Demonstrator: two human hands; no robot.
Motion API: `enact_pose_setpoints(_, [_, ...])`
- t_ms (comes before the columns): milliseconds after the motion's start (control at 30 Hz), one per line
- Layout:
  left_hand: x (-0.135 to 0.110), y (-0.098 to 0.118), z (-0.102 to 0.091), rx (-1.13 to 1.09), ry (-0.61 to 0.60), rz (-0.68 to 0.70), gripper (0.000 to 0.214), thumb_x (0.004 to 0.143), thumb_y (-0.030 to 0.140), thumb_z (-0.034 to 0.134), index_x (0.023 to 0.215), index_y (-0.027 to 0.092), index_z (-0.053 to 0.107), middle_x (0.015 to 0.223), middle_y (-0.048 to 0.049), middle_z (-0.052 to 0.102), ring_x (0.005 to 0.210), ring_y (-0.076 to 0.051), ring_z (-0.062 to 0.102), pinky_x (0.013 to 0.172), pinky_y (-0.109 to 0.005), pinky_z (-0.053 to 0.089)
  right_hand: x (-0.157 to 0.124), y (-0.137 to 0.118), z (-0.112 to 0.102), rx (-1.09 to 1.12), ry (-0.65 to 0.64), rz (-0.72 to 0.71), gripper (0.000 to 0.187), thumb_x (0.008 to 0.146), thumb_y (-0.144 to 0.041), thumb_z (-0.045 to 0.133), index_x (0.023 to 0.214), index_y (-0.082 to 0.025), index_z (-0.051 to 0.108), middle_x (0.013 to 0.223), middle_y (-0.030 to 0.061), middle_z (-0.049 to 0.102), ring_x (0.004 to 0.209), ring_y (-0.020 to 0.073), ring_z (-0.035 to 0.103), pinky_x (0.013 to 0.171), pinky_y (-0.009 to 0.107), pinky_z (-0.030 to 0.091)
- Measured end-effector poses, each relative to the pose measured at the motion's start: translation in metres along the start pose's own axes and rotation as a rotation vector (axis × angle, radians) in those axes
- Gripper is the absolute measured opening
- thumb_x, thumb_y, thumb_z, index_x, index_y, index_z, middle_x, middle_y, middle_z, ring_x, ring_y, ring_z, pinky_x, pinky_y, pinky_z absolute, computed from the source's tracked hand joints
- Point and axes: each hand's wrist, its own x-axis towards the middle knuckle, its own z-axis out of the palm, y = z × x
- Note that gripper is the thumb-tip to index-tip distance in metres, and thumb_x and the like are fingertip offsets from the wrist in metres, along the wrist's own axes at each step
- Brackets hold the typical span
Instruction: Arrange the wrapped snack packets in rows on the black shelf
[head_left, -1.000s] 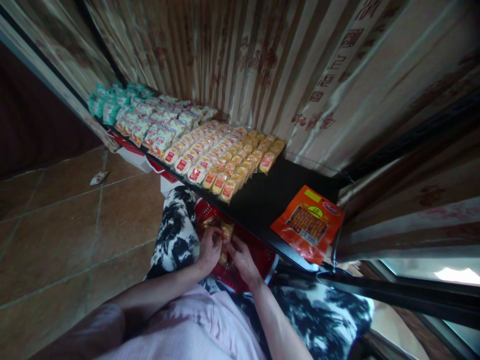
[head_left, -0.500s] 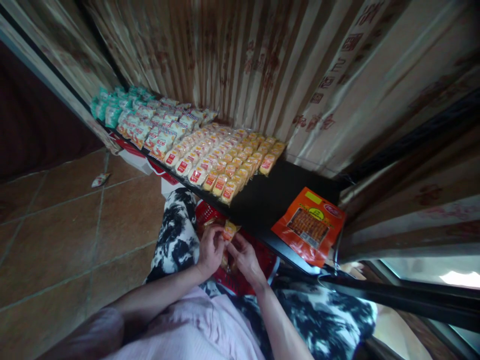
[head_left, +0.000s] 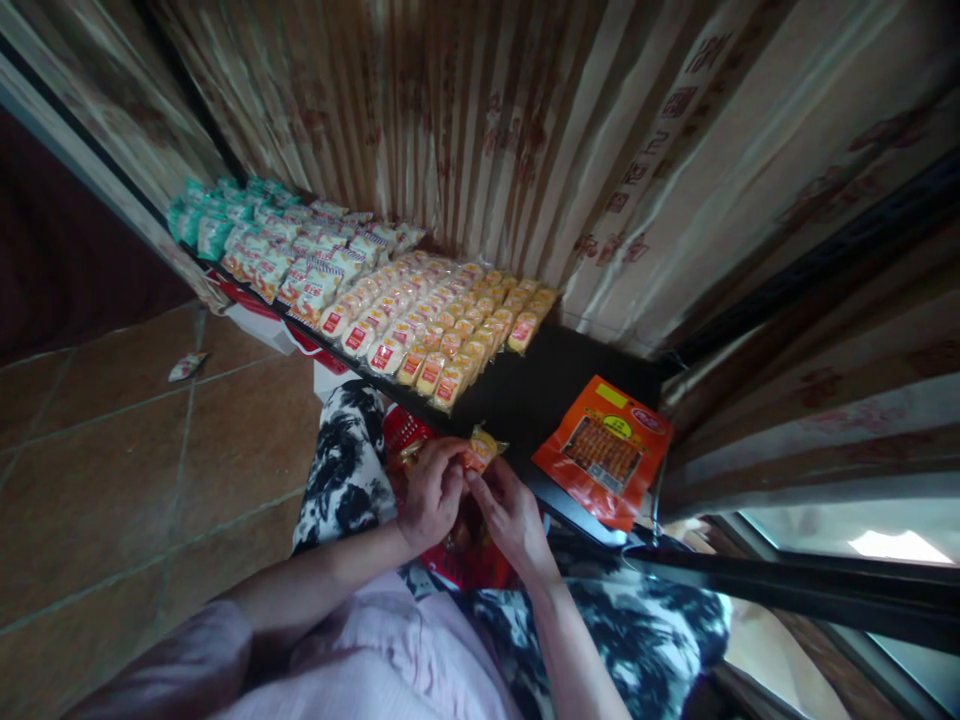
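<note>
Between my two hands is a small yellow wrapped snack packet (head_left: 482, 450) with an orange-red label, above my lap. My left hand (head_left: 433, 495) pinches its left side with bent fingers. From the right, my right hand (head_left: 514, 512) holds the packet's lower edge between thumb and fingers. Below them a red bag (head_left: 480, 572) lies between my legs, with more wrapped packets partly visible inside. Just ahead, rows of similar yellow packets (head_left: 450, 383) stand on a black shelf (head_left: 499, 400), beside rows of paler packets (head_left: 386, 352).
Farther left on the shelf are white and blue packets (head_left: 313, 290) and green packets (head_left: 214, 235). At the right lies a flat orange snack bag (head_left: 606, 450). Curtains (head_left: 465, 130) hang behind. One small packet (head_left: 187, 366) lies on the tiled floor (head_left: 247, 440).
Both hands have lifted the packet slightly up and to the right, nearer the shelf edge. The camera view has shifted a little, moving the shelf goods leftward.
</note>
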Motion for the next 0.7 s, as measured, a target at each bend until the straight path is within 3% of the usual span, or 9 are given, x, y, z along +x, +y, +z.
enact_pose_setpoints(233, [0.017,0.007,0.021,0.013,-0.041,-0.047,0.032,0.087,0.012,0.039,0.116,0.021,0.049,0.112,-0.0073,0.056,0.106,-0.019,0.053,0.095,-0.038,0.044,0.018,0.004,-0.013,-0.198,0.248,-0.081,0.030,0.078,-0.048,0.051,0.067,-0.020,0.048,0.068,0.0010,0.052,0.060,0.0147,0.050,0.054,0.027,0.044])
enact_pose_setpoints(367, [0.022,0.009,0.030,0.014,-0.034,-0.070,0.033,0.087,0.012,0.040,0.118,0.020,0.047,0.113,-0.0074,0.056,0.108,-0.019,0.052,0.097,-0.040,0.042,0.027,0.012,-0.017,-0.309,0.316,-0.152,0.029,0.079,-0.044,0.047,0.062,-0.021,0.043,0.065,-0.0001,0.046,0.059,0.0145,0.044,0.055,0.027,0.041])
enact_pose_setpoints(567, [0.031,0.007,0.040,-0.049,-0.013,-0.111,0.030,0.088,0.015,0.039,0.116,0.018,0.048,0.113,-0.0086,0.055,0.108,-0.018,0.051,0.098,-0.040,0.042,0.041,0.023,-0.017,-0.391,0.405,-0.164,0.014,0.080,-0.033,0.045,0.074,-0.020,0.049,0.070,0.0020,0.050,0.068,0.0180,0.047,0.064,0.032,0.042])
enact_pose_setpoints(700, [0.038,0.007,0.046,-0.086,-0.012,-0.137,0.031,0.089,0.016,0.036,0.117,0.018,0.049,0.118,-0.0089,0.053,0.112,-0.018,0.049,0.102,-0.040,0.039,0.051,0.028,-0.013,-0.358,0.479,-0.208,0.027,0.080,-0.033,0.045,0.099,-0.016,0.054,0.083,0.0078,0.056,0.077,0.0208,0.053,0.070,0.037,0.045])
